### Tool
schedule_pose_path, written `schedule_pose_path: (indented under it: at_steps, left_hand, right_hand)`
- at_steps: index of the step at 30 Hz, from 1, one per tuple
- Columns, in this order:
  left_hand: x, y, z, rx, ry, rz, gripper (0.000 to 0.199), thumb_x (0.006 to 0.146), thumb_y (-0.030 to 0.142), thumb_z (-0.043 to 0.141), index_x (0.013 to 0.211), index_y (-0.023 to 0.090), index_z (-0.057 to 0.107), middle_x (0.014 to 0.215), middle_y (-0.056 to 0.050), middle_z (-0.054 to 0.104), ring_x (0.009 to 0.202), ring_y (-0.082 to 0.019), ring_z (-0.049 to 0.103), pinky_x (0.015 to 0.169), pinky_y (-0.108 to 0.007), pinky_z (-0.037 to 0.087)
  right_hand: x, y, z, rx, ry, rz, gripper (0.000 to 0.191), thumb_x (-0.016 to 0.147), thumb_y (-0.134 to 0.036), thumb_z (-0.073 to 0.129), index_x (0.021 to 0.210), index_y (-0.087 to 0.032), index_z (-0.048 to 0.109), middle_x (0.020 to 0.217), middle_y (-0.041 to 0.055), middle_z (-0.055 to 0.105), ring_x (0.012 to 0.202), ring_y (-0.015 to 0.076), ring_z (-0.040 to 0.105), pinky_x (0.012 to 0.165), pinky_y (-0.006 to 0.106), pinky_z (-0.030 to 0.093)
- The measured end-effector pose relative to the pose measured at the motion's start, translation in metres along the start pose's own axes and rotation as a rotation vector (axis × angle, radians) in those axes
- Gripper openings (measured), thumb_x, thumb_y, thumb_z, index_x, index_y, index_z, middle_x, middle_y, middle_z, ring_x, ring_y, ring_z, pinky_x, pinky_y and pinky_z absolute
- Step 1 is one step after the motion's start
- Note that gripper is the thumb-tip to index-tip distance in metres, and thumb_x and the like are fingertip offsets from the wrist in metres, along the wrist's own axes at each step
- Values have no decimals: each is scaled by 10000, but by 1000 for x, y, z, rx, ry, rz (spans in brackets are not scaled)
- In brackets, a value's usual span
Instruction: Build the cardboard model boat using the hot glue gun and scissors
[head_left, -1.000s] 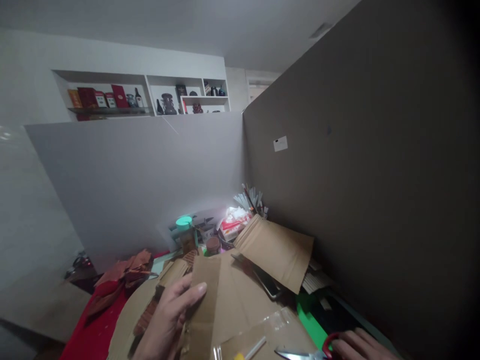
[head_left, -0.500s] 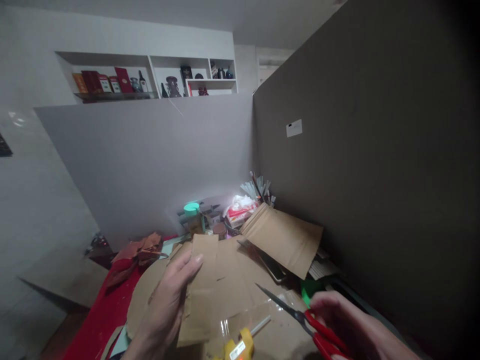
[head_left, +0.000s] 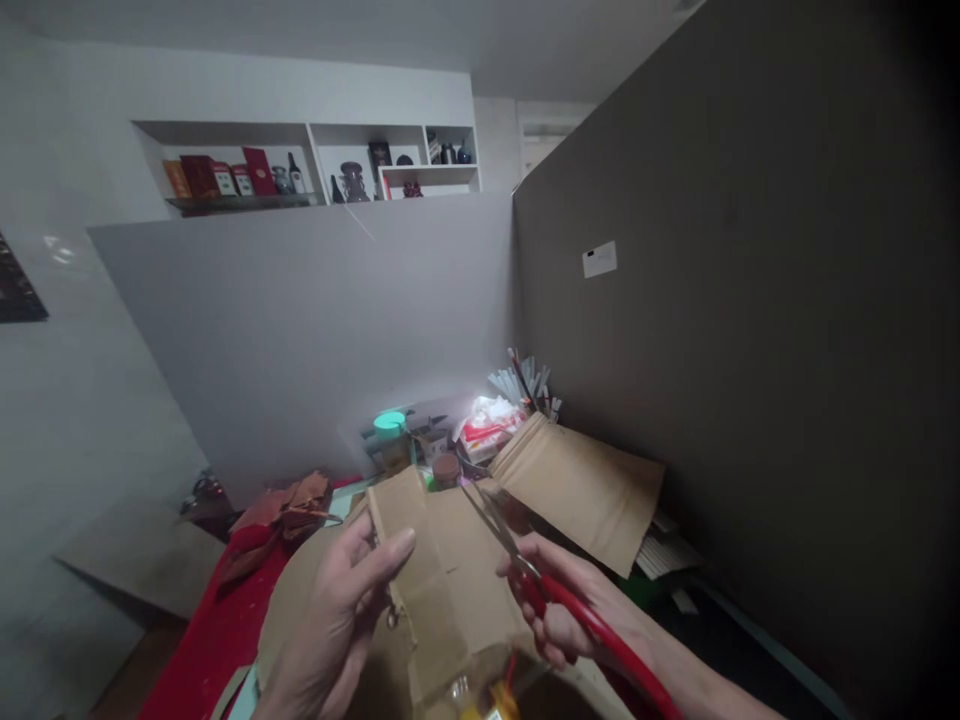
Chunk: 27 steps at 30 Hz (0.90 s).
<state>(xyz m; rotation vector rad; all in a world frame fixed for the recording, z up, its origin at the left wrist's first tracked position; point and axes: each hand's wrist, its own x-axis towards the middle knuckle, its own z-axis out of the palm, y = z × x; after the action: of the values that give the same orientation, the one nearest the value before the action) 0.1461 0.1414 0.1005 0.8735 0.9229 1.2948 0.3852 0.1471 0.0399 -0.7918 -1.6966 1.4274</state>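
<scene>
A piece of brown cardboard (head_left: pixel 465 575) is gripped at its left edge by my left hand (head_left: pixel 349 600), thumb on its face. My right hand (head_left: pixel 562 600) holds red-handled scissors (head_left: pixel 525 565); their dark blades are slightly parted and point up and left, near the cardboard's upper right part. Below the cardboard, at the bottom edge, part of a yellow tool (head_left: pixel 501 700) shows.
Behind stand a jar with a turquoise lid (head_left: pixel 390 425), a tissue pack (head_left: pixel 489 428) and a bundle of sticks (head_left: pixel 525 380). A brown paper bag (head_left: pixel 585 480) lies right. Crumpled reddish-brown material (head_left: pixel 289 510) sits left on red cloth (head_left: pixel 202 620). Grey panels enclose the back and right.
My right hand and the scissors have moved up and left to the cardboard. The cardboard is tilted and covers more of the yellow tool. The view has shifted slightly.
</scene>
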Motion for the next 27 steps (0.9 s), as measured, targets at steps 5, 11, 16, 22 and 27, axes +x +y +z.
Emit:
schedule_pose_path:
  at_steps: [5,11,16,22,27]
  left_hand:
    - [2,-5,5,21,-65,-71,522,777,324,816,1269,222,670,1070,-70,790,965,-243,753,783,-283,603]
    - [3,-13,12,95,-160,-91,252,735,327,861,973,270,801,928,3,811,840,-143,748,701,-152,552]
    - [3,-8,7,234,-210,-57,275,702,377,881,934,242,823,852,-31,813,749,-178,742,704,-220,581]
    - [6,-4,0,344,-202,-46,301,741,408,835,988,236,819,855,-52,813,738,-215,741,741,-292,592]
    - [10,-9,1,453,-231,-13,384,740,470,814,1034,223,815,917,-70,811,796,-247,728,736,-295,563]
  right_hand:
    - [0,4,5,175,-36,10,479,837,-540,745,1152,-221,576,932,7,554,772,157,540,713,281,451]
    - [2,2,4,101,63,-6,392,888,-515,697,1051,-198,534,804,-24,536,698,135,483,666,274,401]
    - [-3,-13,-10,-354,100,-8,362,833,-529,696,893,-207,542,819,-19,524,743,160,449,654,272,353]
    - [-8,-25,-15,-501,78,37,375,780,-523,735,908,-212,566,832,-17,544,754,175,456,679,285,359]
    - [-13,-28,-5,-535,27,112,355,756,-474,764,978,-237,622,918,5,597,886,233,519,763,324,396]
